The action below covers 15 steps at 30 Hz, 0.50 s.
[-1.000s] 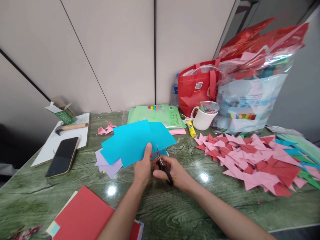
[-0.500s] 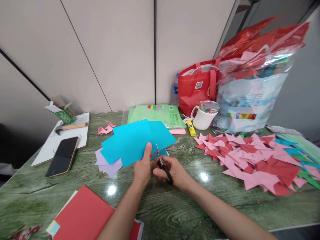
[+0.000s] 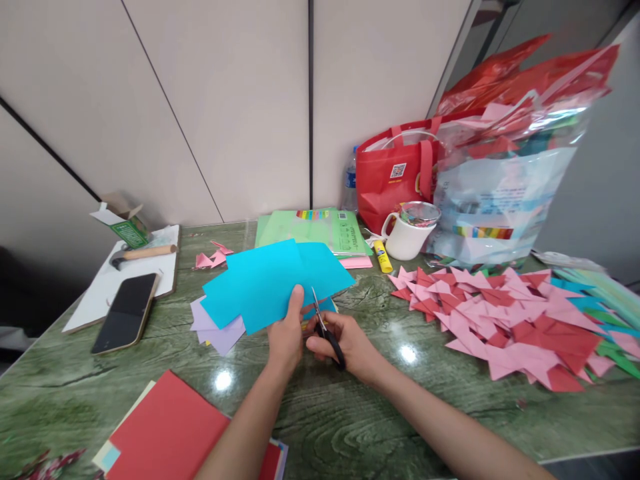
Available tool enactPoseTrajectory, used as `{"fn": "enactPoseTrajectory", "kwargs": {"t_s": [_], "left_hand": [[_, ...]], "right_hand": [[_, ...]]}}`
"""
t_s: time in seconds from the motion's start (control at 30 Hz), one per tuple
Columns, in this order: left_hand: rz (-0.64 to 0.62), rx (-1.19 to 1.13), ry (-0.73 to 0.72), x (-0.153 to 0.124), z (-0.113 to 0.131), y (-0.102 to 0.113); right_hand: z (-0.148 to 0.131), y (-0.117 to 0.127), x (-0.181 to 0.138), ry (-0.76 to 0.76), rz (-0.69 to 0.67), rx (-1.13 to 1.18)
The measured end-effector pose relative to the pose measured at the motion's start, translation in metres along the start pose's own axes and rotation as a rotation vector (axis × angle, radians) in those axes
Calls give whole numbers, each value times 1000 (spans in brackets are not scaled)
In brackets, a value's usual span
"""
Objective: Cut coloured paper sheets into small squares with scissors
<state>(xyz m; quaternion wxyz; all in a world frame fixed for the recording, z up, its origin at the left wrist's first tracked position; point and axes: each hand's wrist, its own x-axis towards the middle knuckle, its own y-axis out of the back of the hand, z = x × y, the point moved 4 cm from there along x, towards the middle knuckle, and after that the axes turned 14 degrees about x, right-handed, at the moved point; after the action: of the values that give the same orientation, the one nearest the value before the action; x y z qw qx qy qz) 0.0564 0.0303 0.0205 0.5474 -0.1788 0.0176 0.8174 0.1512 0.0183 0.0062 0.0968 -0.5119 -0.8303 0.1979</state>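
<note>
Blue paper with a stepped outline is pinched in my left hand, the thumb lying on top near its lower edge. My right hand is closed around black-handled scissors. Their blades point up and away, with the tip against the paper's lower edge just right of my left thumb. How far the blades are apart is hard to make out. Beneath the blue paper, pale purple paper pieces show on the table. The fingers of my left hand under the paper are mostly hidden.
Folded pink and red paper shapes are heaped at right. A glue stick, white mug, red bag and clear bag stand behind. Red paper lies front left; a phone and hammer lie farther left.
Almost nothing differs. The right corner of the blue paper has shifted very slightly to the right; both hands and the scissors keep nearly the same place.
</note>
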Motion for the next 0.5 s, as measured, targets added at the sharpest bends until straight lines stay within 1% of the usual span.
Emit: {"fn": "enactPoseTrajectory", "kwargs": {"t_s": [0.5], "left_hand": [[14, -15, -22, -2, 4, -1]], "right_hand": [[1, -1, 0, -14, 42, -7]]}}
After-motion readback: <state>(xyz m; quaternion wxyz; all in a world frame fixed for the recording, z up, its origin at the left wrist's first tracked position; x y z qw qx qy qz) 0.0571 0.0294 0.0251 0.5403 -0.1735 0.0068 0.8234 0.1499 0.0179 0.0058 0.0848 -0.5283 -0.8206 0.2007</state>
